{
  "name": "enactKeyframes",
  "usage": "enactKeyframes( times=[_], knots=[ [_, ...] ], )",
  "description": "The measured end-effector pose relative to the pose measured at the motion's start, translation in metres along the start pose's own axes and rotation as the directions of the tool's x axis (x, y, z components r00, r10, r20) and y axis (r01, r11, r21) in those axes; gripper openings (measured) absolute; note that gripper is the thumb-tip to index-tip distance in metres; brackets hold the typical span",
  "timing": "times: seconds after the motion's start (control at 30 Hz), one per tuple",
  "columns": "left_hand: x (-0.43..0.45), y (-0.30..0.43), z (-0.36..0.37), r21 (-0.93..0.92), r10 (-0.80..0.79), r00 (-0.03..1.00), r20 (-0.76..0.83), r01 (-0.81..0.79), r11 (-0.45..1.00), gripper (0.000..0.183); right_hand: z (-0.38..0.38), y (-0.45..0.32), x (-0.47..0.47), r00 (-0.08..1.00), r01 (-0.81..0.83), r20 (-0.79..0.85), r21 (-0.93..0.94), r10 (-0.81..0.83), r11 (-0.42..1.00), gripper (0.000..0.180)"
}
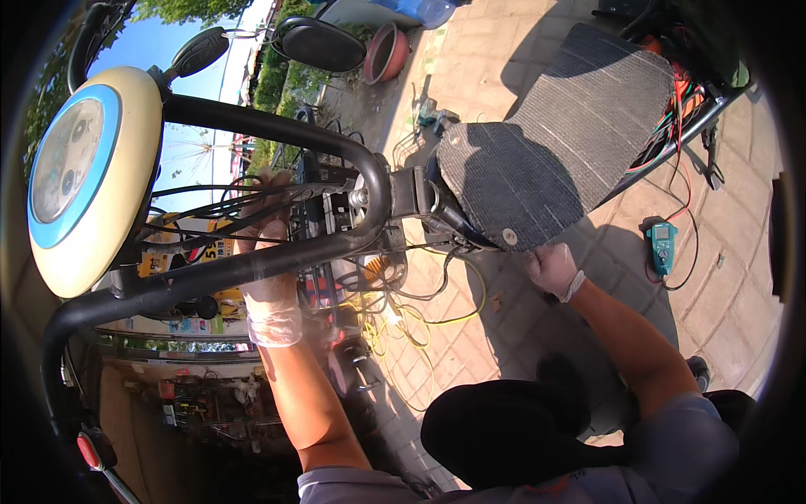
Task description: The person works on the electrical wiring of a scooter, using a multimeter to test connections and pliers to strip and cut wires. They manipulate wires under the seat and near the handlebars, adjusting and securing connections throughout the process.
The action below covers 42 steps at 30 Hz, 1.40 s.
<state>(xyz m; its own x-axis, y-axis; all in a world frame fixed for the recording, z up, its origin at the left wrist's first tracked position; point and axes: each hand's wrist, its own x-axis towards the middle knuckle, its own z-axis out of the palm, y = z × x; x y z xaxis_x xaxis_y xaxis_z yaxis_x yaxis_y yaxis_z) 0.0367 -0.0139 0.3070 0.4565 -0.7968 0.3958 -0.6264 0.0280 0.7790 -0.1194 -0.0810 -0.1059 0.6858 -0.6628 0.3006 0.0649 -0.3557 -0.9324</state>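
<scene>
My left hand (267, 242), in a thin clear glove, reaches under the black handlebar (252, 268) of an electric scooter. It is among the black cables (220, 205) that run back from the cream and blue display housing (94, 183). Cables and the bar cover part of its fingers, so its grip is unclear. My right hand (553, 269), also gloved, has its fingers curled beside the near edge of the ribbed black floor mat (535, 176). Whether it grips that edge cannot be seen. The mat has metal eyelets and lies over the scooter's deck.
Red, green and black wires (683, 104) lie exposed at the frame's far end. A teal clamp meter (661, 247) with leads rests on the brick paving (718, 252). Yellow cord (409, 324) is tangled on the ground. Pliers (711, 157), a reddish basin (386, 55) and a mirror (321, 44) are around.
</scene>
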Motion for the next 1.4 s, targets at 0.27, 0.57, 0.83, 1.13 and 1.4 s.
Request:
enactKeyframes(
  times=[0.27, 0.57, 0.83, 1.13, 1.4],
  knots=[
    [0.020, -0.009, 0.021, 0.400, 0.021, 1.000, -0.019, -0.012, 0.916, 0.036, 0.000, 0.005, 0.003, 0.998, 0.040, 0.053, -0.056, -0.037, 0.998, 0.018],
    [0.026, -0.025, -0.002, 0.301, 0.123, 0.992, -0.028, -0.109, 0.947, 0.039, 0.001, 0.013, 0.009, 0.979, 0.204, -0.012, -0.023, -0.204, 0.979, 0.016],
    [0.024, -0.022, -0.002, 0.240, 0.074, 0.996, -0.042, -0.062, 0.969, 0.040, -0.010, 0.010, 0.009, 0.993, 0.042, 0.110, 0.019, -0.043, 0.999, 0.015],
    [-0.070, 0.035, 0.021, 0.427, 0.223, 0.930, -0.292, -0.082, 0.901, 0.038, -0.014, -0.014, 0.006, 0.985, -0.146, 0.118, 0.156, 0.128, 0.977, 0.027],
    [-0.129, -0.050, 0.128, -0.413, -0.506, 0.849, -0.155, 0.410, 0.814, 0.047, -0.019, -0.046, 0.004, 0.824, -0.566, 0.311, 0.484, 0.473, 0.667, 0.031]
  ],
)
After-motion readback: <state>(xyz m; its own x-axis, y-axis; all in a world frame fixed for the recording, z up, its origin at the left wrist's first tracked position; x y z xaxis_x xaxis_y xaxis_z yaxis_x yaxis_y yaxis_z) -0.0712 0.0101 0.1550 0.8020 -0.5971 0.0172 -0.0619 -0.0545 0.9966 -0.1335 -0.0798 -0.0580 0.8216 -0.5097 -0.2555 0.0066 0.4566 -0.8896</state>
